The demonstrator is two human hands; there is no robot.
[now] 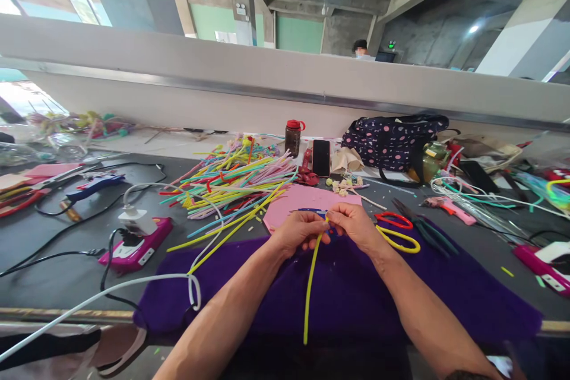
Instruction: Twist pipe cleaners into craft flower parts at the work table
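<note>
A yellow pipe cleaner (pixel 312 285) hangs down from between my two hands over the purple cloth (pixel 360 309). My left hand (pixel 299 233) is closed, pinching it near its upper end. Close beside it, my right hand (pixel 351 224) pinches at the same upper end; the fingertips of both hands nearly meet there and hide that part. Behind the hands lies a pink sheet (pixel 289 202) with small blue pieces on it, partly covered by my fingers. Right of my right hand are scissors (pixel 396 239) with red and yellow handles and dark-handled pliers (pixel 434 234).
A heap of coloured pipe cleaners (pixel 236 184) spreads at the left. A magenta power strip (pixel 138 246) with cables lies left of the cloth. Farther back stand a red-capped bottle (pixel 294 138), a phone (pixel 321 158) and a dark patterned bag (pixel 387 139). A pink glue gun (pixel 454 209) lies right.
</note>
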